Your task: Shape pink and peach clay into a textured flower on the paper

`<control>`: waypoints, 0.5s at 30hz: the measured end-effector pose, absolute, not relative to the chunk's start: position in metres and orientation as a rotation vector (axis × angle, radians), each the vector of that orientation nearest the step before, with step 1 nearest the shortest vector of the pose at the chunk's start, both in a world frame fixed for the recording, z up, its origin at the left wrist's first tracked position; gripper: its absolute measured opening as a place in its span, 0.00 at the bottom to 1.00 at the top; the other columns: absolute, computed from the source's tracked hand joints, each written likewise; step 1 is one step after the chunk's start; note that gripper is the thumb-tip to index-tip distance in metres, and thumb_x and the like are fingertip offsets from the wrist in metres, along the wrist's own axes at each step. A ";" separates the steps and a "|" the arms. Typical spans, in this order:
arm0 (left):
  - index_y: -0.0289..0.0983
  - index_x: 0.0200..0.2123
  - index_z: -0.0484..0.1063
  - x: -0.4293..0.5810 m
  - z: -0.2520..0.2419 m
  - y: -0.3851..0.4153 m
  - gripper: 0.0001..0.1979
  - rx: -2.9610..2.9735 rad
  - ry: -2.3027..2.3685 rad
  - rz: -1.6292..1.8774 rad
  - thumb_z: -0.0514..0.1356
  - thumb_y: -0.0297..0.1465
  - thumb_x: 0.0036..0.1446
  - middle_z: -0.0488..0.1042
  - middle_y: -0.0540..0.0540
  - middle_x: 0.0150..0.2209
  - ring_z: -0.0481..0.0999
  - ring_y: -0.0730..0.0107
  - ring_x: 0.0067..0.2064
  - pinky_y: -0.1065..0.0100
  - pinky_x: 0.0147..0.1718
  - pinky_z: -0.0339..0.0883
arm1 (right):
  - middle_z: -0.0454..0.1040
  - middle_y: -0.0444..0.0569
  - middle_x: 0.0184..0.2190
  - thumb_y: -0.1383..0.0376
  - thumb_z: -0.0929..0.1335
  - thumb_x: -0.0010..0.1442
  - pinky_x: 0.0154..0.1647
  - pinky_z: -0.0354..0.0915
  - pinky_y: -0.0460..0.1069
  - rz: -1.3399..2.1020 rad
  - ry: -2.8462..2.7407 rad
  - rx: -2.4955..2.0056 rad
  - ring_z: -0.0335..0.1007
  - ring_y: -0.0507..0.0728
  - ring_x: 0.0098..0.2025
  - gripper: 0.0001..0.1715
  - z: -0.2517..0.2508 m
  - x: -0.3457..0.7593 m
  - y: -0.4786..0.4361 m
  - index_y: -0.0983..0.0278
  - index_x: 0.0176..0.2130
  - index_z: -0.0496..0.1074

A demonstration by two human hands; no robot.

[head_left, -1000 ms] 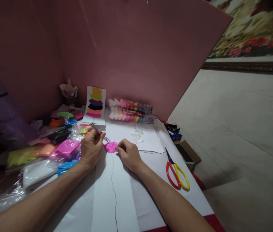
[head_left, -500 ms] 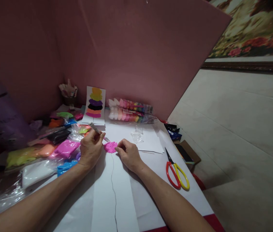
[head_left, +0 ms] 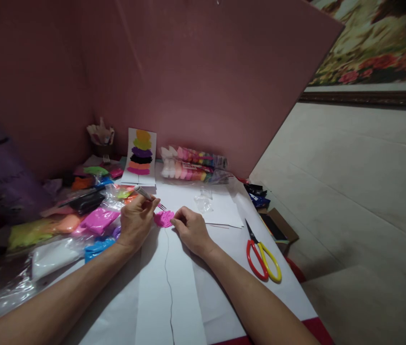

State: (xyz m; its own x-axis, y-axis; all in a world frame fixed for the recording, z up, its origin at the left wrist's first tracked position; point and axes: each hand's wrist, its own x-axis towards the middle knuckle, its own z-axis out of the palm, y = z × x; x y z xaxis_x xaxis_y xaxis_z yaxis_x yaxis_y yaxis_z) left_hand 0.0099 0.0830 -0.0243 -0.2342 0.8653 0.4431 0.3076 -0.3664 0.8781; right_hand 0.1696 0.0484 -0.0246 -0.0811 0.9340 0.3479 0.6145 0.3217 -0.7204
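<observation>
A flattened, grooved piece of pink clay [head_left: 164, 219] lies on a long white paper strip [head_left: 168, 297], at the top of a wavy dark line. My left hand [head_left: 138, 218] is closed round the handle of a small fork [head_left: 145, 193], its tines just above the far edge of the clay. On the other side, the fingertips of my right hand [head_left: 191, 227] are pinched together at the clay's right edge and touch it.
Scissors [head_left: 261, 258] with red and yellow handles lie on the right. Bagged coloured clay [head_left: 100, 220] crowds the left. Behind stand a card with stacked coloured patches [head_left: 141, 158], packs of clay [head_left: 191, 165] and a cup of tools [head_left: 101, 136]. Clear plastic [head_left: 203, 203] lies on white paper.
The fork's tines have lifted slightly off the pink clay, and its handle has tipped a little as my left hand shifted. My right hand stays in place.
</observation>
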 end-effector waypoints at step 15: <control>0.39 0.30 0.73 0.009 -0.026 0.084 0.08 1.588 1.402 1.659 0.62 0.38 0.51 0.74 0.51 0.24 0.73 0.68 0.24 0.68 0.25 0.66 | 0.71 0.41 0.24 0.67 0.68 0.57 0.30 0.61 0.45 0.502 -1.795 -1.382 0.67 0.52 0.27 0.07 -0.025 0.170 0.048 0.61 0.27 0.67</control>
